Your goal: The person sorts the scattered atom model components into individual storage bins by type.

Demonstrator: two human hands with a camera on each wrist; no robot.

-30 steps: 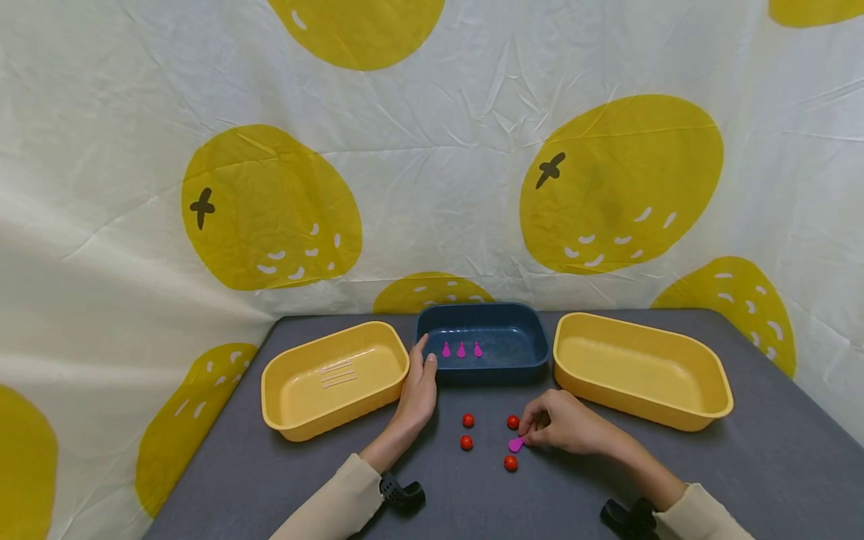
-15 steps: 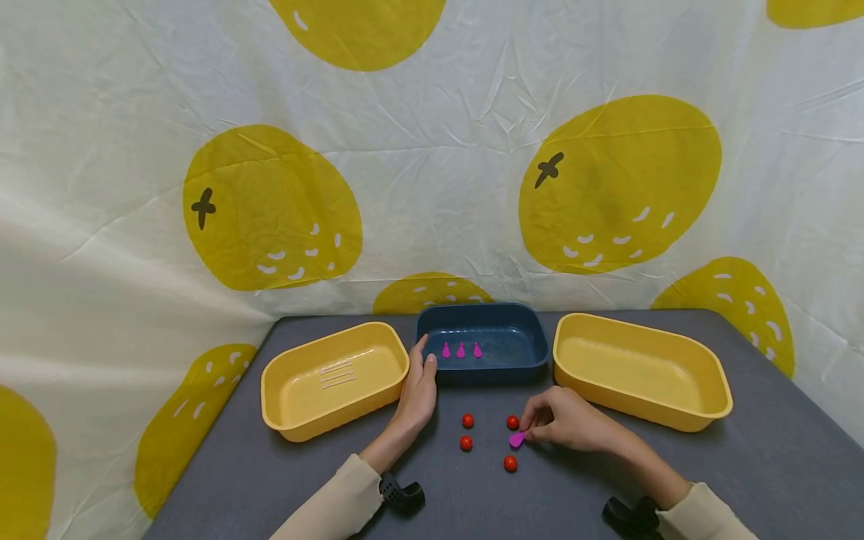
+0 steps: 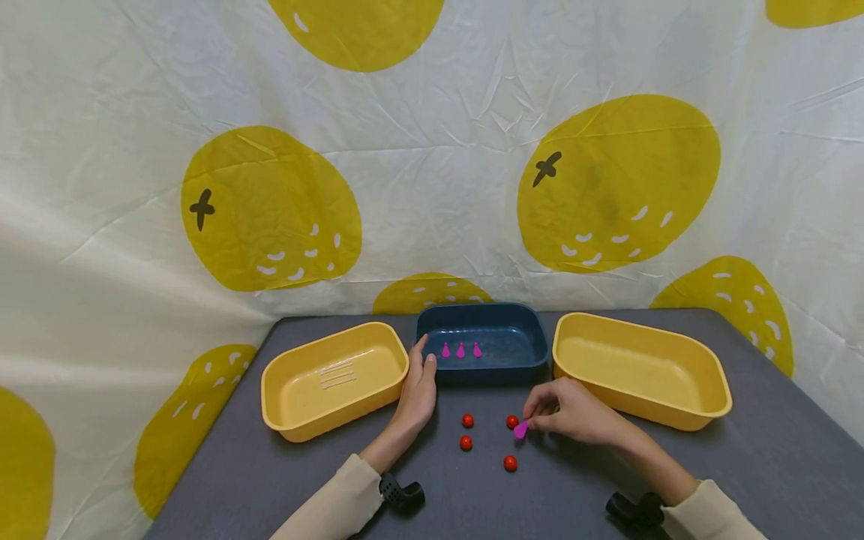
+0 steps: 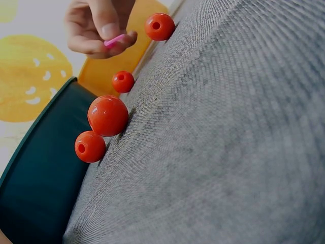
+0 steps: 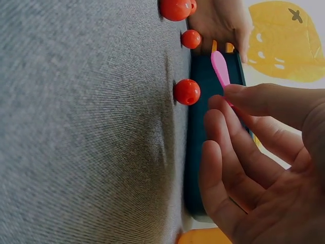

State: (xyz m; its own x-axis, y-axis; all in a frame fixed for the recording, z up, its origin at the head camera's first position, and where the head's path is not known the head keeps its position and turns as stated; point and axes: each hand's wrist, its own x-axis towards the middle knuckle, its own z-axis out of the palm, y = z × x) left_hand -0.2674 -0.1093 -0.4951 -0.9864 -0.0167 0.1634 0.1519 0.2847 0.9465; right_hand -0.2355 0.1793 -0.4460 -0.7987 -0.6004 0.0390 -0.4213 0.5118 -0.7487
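My right hand (image 3: 530,425) pinches a pink drop-shaped piece (image 3: 520,430) between thumb and forefinger, just above the grey table and beside a red bead (image 3: 512,421). The right wrist view shows the pink piece (image 5: 220,68) sticking out past the fingertips (image 5: 231,91). Three more red beads (image 3: 468,421) (image 3: 466,442) (image 3: 510,463) lie on the table in front of the dark blue tray (image 3: 533,358). Inside it three pink pieces (image 3: 461,350) stand in a row. My left hand (image 3: 424,352) rests flat on the table, its straight fingers touching the blue tray's near-left corner.
A yellow tray (image 3: 290,420) sits left of the blue one, another yellow tray (image 3: 709,409) to its right. A white cloth with yellow fruit prints hangs behind the table. Black wrist mounts (image 3: 402,493) show near both sleeves.
My right hand has lifted the pink piece off the table and carried it a little away from me, toward the blue tray. The left hand and the beads have not moved.
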